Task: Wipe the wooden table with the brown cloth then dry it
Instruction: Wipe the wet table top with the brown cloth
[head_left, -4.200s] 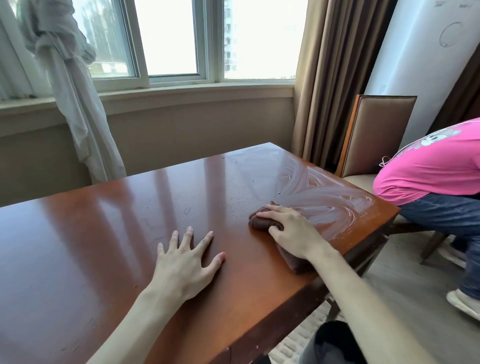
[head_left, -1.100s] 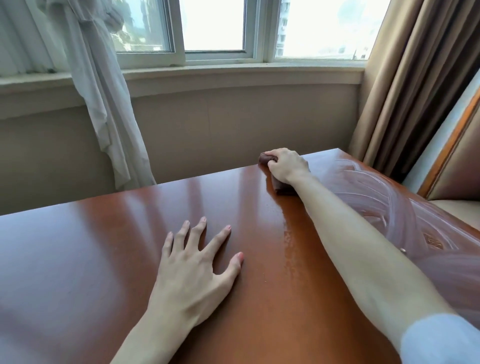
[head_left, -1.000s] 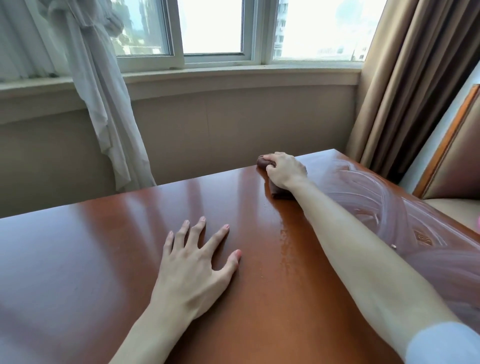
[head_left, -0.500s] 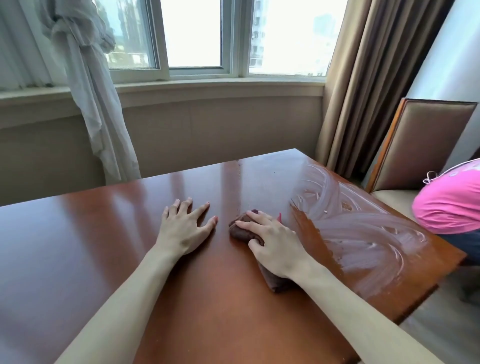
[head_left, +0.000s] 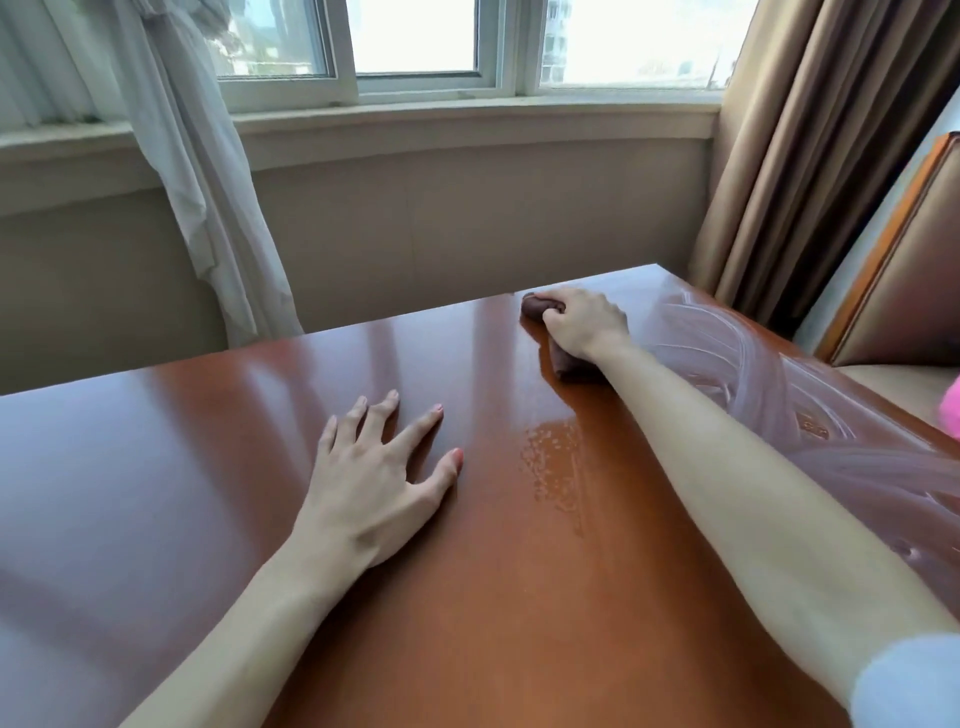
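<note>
The glossy wooden table (head_left: 156, 493) fills the lower view. My right hand (head_left: 584, 325) is stretched out to the table's far edge, fingers curled over the bunched brown cloth (head_left: 561, 364), which pokes out at the fingertips and under the wrist. My left hand (head_left: 374, 483) lies flat on the wood in the middle, fingers spread and holding nothing. Whitish wet streaks (head_left: 769, 389) cover the table's right part, and a patch of droplets (head_left: 556, 467) sits beside my right forearm.
A wall with a window sill (head_left: 415, 119) runs just behind the table. A white curtain (head_left: 208, 182) hangs at the back left, brown drapes (head_left: 810, 156) at the back right. An upholstered chair (head_left: 909, 291) stands at the right, with a bit of pink clothing (head_left: 951, 405) beside it.
My right hand has pushed the cloth from the table's middle out to the far edge. The left hand stays flat on the wood.
</note>
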